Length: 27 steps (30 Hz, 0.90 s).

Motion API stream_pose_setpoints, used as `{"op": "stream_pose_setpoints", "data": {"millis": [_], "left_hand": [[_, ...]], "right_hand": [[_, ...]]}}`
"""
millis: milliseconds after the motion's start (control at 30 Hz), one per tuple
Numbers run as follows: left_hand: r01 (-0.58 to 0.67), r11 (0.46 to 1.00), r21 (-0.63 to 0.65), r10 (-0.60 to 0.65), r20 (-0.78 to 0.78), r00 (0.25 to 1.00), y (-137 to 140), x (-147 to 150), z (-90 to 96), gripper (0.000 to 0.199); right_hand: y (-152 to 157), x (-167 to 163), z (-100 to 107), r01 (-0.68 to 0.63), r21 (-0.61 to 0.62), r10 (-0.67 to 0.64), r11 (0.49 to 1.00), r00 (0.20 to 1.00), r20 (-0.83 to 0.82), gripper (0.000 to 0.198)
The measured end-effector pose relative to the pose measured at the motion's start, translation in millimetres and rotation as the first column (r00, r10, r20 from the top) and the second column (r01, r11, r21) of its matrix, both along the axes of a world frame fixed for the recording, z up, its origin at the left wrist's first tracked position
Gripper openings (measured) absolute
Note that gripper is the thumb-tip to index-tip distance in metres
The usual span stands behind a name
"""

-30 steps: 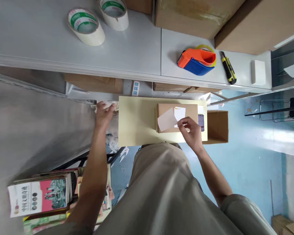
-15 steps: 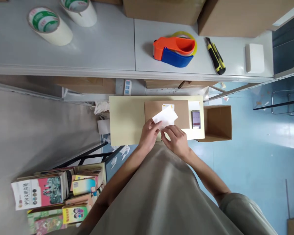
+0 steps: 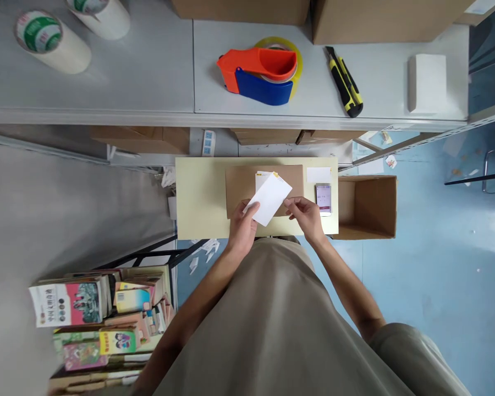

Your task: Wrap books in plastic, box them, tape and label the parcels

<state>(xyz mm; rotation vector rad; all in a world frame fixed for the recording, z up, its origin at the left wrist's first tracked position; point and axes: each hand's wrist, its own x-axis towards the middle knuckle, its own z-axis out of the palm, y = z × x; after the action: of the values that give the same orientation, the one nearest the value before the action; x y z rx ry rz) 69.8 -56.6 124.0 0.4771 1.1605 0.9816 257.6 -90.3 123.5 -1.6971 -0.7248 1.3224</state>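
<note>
My left hand (image 3: pixel 242 228) is closed on a white paper sheet (image 3: pixel 269 199), thumb on top, and holds it tilted above a flat cardboard box (image 3: pixel 239 184). Another white paper with orange marks (image 3: pixel 260 177) shows partly from under the sheet. Just beside the sheet's right edge, my right hand (image 3: pixel 305 215) has its thumb and forefinger pinched together. Whether they grip anything is too small to tell. A phone (image 3: pixel 324 198) with a lit screen lies right of the box, below a white slip (image 3: pixel 318 175).
The box lies on a pale yellow table (image 3: pixel 200 201). An open carton (image 3: pixel 373 209) stands at its right. On the grey shelf (image 3: pixel 148 82) are an orange-blue tape dispenser (image 3: pixel 258 74), a utility knife (image 3: pixel 344 82), tape rolls (image 3: pixel 61 49) and a white block (image 3: pixel 429 82). Books (image 3: pixel 74 302) fill the lower left.
My right hand has moved away to the right from my left hand, out to the sheet's right edge. The sheet has turned and more of it shows. The camera view has shifted somewhat.
</note>
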Motion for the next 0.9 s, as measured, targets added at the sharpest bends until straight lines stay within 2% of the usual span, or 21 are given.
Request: {"op": "stream_pose_setpoints", "data": {"millis": [67, 200, 367, 433, 567, 633, 700, 800, 900], "left_hand": [[-0.007, 1.000, -0.001, 0.007, 0.001, 1.000, -3.2, 4.6, 0.6, 0.040], [-0.011, 1.000, -0.003, 0.011, -0.005, 1.000, -8.5, 9.3, -0.4, 0.040], [-0.012, 1.000, -0.029, 0.011, -0.024, 1.000, -17.8, 5.3, -9.3, 0.044], [0.013, 0.999, -0.034, -0.016, -0.081, 0.997, -21.9, 0.3, -13.8, 0.044], [0.088, 0.996, -0.032, -0.093, -0.252, 0.963, -26.9, -12.6, -22.1, 0.044], [0.126, 0.992, -0.018, -0.125, -0.329, 0.936, -27.3, -18.1, -26.1, 0.044], [0.172, 0.985, -0.004, -0.161, -0.379, 0.911, -26.5, -21.8, -30.5, 0.043], [0.217, 0.976, 0.004, -0.197, -0.401, 0.895, -22.8, -23.8, -39.2, 0.043], [0.225, 0.974, 0.003, -0.202, -0.425, 0.882, -15.3, -22.6, -51.5, 0.045]], "right_hand": [[3.5, 2.5, -5.3, -0.008, 0.001, 0.008, 1.000, 0.998, -0.068, 0.047], [5.8, 2.7, -12.6, -0.024, 0.037, 0.027, 0.999, 0.994, -0.102, 0.041], [4.3, 3.8, -12.9, -0.111, 0.109, 0.113, 0.988, 0.993, -0.014, 0.032], [1.5, 4.2, -9.1, -0.198, 0.185, 0.185, 0.963, 0.979, 0.084, 0.026], [-3.8, 5.3, -2.7, -0.370, 0.316, 0.304, 0.874, 0.922, 0.240, 0.013], [-3.2, 6.3, -3.9, -0.391, 0.307, 0.311, 0.868, 0.909, 0.278, 0.012], [0.6, 7.7, -8.9, -0.381, 0.260, 0.302, 0.887, 0.906, 0.296, 0.013], [11.8, 9.6, -21.4, -0.354, 0.161, 0.297, 0.921, 0.908, 0.297, 0.014], [26.8, 10.2, -35.4, -0.343, 0.101, 0.298, 0.934, 0.903, 0.311, 0.014]]}}
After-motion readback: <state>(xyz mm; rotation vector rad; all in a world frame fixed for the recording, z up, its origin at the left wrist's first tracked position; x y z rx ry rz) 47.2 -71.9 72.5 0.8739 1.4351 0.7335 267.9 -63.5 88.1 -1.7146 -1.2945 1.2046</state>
